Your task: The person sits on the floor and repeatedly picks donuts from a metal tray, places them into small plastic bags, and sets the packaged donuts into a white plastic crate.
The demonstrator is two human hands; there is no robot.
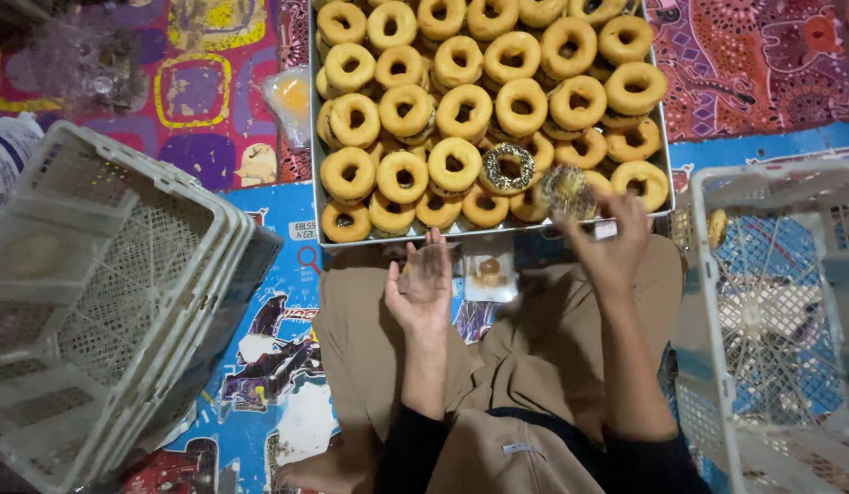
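Knees in tan trousers (534,357) sit nearest, on a patterned floor mat (260,348). Above them the left hand (422,285) has its grip spread open, palm up, with a clear plastic wrapper (429,265) lying across the fingers. Right of it, the right hand (607,245) pinches a sprinkle-covered doughnut (565,190) by its fingertips, just over the near edge of a metal tray (315,183) piled with plain doughnuts (461,110). White plastic crates (104,293) flank both sides.

The person wears tan trousers (525,366) and a dark top whose long sleeves (411,448) are pushed up, leaving both forearms bare.
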